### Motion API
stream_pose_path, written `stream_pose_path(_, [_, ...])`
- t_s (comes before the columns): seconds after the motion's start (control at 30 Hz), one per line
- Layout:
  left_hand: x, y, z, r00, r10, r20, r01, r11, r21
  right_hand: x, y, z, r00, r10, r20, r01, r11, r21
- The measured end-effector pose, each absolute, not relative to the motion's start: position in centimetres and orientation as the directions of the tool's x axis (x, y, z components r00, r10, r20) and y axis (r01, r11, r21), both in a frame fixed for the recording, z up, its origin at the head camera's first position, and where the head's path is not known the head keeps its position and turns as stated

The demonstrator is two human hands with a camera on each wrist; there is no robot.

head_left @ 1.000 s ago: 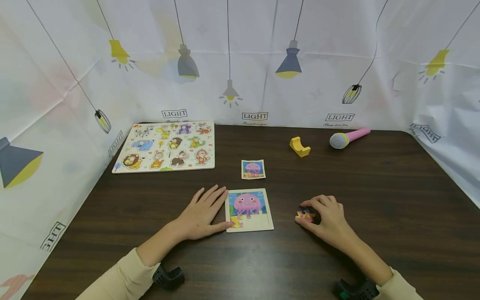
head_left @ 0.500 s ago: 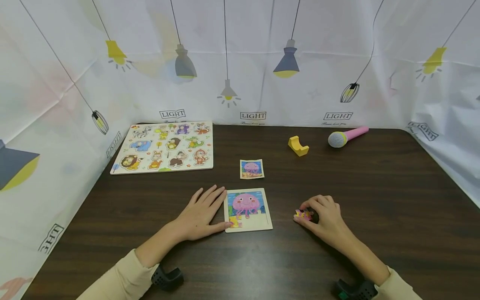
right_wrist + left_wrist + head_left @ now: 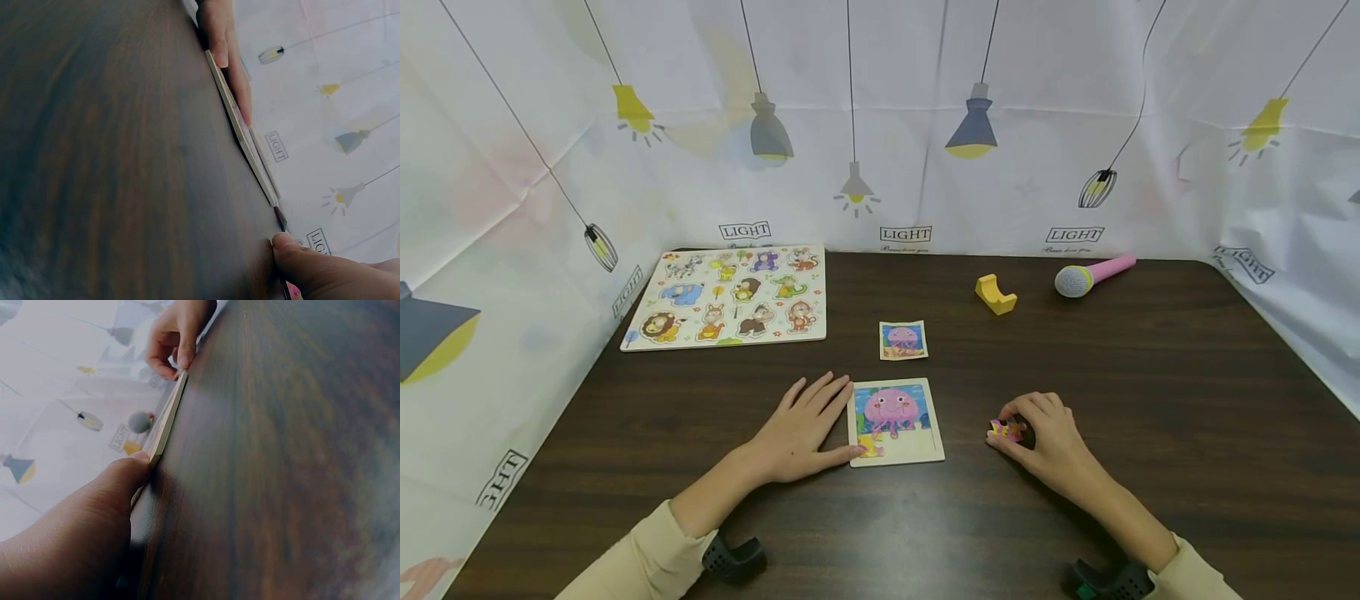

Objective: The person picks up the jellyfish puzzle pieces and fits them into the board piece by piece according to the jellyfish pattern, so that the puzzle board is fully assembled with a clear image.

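Note:
A square jellyfish jigsaw board (image 3: 917, 450) lies flat on the table, its pink jellyfish filling the upper part. Along its bottom, a yellow piece fills the left corner and the rest is bare wood. My left hand (image 3: 799, 435) lies flat with spread fingers at the board's left side, its thumb on the lower left edge. Right of the board, my right hand (image 3: 1058, 440) pinches a pink and yellow puzzle piece (image 3: 1004, 430) between thumb and fingers, close over the table. In the right wrist view the thumb hides most of that piece.
A small jellyfish picture card (image 3: 903, 340) lies just beyond the board. Farther back are an animal puzzle board (image 3: 730, 292) at left, a yellow curved block (image 3: 996, 295) and a pink toy microphone (image 3: 1093, 275) at right. A white printed cloth (image 3: 895, 100) encloses the table's back and sides.
The head view has shifted slightly. Both hands keep their places, the left at the board and the right pinching the puzzle piece.

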State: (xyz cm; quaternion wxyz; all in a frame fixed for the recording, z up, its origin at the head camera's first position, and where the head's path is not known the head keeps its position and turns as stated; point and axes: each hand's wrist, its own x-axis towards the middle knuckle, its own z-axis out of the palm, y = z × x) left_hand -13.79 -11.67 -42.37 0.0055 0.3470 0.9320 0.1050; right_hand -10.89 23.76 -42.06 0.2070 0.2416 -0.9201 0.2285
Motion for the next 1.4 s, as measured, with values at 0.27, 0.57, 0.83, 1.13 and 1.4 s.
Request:
stream_pose_path(0.27, [-13.7, -11.7, -42.3, -0.758, 0.649, 0.06, 0.645, 0.735, 0.209, -10.9, 23.7, -41.9, -0.785, -0.371, 0.496, -0.555, 0.776, -0.3])
stream_pose_path(0.57, [-13.7, -11.7, -42.3, -0.76, 0.647, 0.061, 0.644, 0.737, 0.208, -10.8, 23.4, -41.8, -0.783, -0.365, 0.503, -0.564, 0.758, -0.329])
stream_pose_path(0.83, [-13.7, -11.7, -42.2, -0.76, 0.647, 0.06, 0.643, 0.736, 0.212, -10.8, 23.3, -41.7, -0.76, -0.354, 0.545, -0.589, 0.729, -0.348])
stream_pose_path(1.13, [-13.8, -11.7, -42.1, -0.758, 0.649, 0.063, 0.646, 0.735, 0.206, -10.7, 23.1, -41.2, -0.815, -0.297, 0.497, -0.532, 0.724, -0.44])
stream_pose_path(1.4, [-13.8, -11.7, -42.3, -0.759, 0.648, 0.059, 0.644, 0.735, 0.21, -10.9, 22.4, -40.6, -0.812, -0.306, 0.498, -0.546, 0.7, -0.46])
